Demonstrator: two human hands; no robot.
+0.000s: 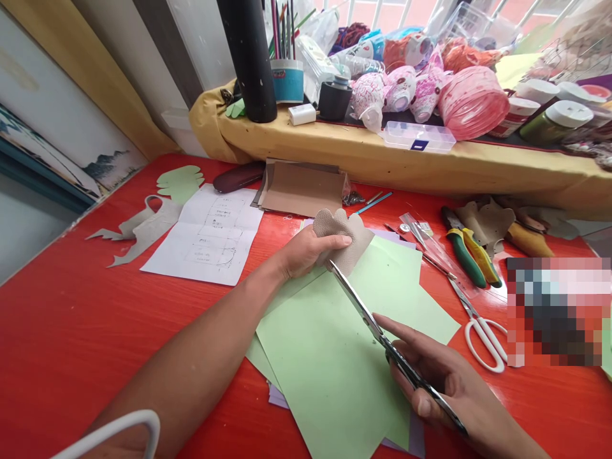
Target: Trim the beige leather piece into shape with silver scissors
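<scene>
My left hand (308,250) pinches a beige leather piece (335,224) with a scalloped edge, thumb on top. In my right hand (435,376) is a pair of scissors (359,307), fingers at the dark handles. The blade tips touch or nearly touch the lower edge of the leather, close to my left fingers. Whether the blades are parted is hard to make out. Beneath both hands lie overlapping sheets of light green paper (329,376), with purple paper showing at their edges.
Left of the hands lie a white pattern sheet (205,236), leather scraps (143,226) and a green paper cutout (180,183). Brown leather sheets (303,188) are at the back. To the right are white-handled scissors (485,338) and green-yellow pliers (471,248). A cluttered ledge (310,140) borders the table.
</scene>
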